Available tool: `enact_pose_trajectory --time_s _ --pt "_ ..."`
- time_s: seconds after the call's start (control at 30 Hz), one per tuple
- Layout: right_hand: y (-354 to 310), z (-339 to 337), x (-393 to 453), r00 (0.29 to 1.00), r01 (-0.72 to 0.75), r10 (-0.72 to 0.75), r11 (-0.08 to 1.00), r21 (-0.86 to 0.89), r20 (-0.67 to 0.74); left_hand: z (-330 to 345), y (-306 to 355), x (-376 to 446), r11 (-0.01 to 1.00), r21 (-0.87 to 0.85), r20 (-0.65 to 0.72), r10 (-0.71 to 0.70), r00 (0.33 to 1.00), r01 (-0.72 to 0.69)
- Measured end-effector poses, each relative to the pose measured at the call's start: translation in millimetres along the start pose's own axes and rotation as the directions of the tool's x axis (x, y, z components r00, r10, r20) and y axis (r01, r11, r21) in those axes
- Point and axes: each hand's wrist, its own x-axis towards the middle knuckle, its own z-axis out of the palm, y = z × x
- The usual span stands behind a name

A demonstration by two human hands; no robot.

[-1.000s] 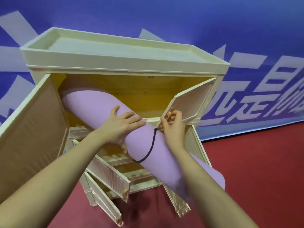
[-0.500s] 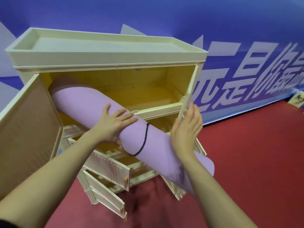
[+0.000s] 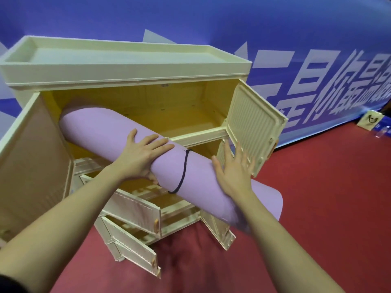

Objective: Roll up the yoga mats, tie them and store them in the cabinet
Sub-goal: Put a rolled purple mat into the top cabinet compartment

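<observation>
A rolled purple yoga mat is lying slantwise, with its far end inside the top compartment of a cream cabinet at about 10 o'clock and its near end sticking out into the air toward 4 o'clock. A thin black cord is looping around the roll near its middle. The left hand is resting on top of the mat just at 9 o'clock of the cord, fingers spread flat along the roll and thumb tucking under its near side. The right hand is lying against the mat's 3 o'clock side beyond the cord, fingers straight and slightly apart, pointing up toward 12 o'clock; whether the palm is pressing the mat is hard to tell. The top compartment's left door is standing wide open at 9 o'clock, and its right door is hanging open at 2 o'clock, just beyond the right fingertips. Lower doors are hanging open under the mat. The cabinet is standing on a red floor in front of a blue banner with white lettering.
</observation>
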Motion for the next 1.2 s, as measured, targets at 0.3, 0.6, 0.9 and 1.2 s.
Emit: enact_pose_trajectory --time_s 0.3,0.6,0.9,1.2 --pt "-2 -6 10 0.916 0.399 -0.370 0.873 -0.281 0.153 -4 -12 16 0.990 -0.050 -0.040 -0.134 0.990 0.132" --pt "-2 1 103 0.802 0.579 -0.597 0.768 -0.274 0.021 17 -27 41 0.923 -0.087 -0.103 -0.383 0.918 0.375" --pt "-9 24 185 0.690 0.676 -0.711 0.700 -0.232 -0.137 35 -44 73 0.791 -0.045 -0.193 -0.605 0.772 0.610" --pt "0 59 198 0.628 0.734 -0.759 0.652 -0.190 -0.172 62 -33 73 0.747 0.045 -0.242 -0.636 0.733 0.663"
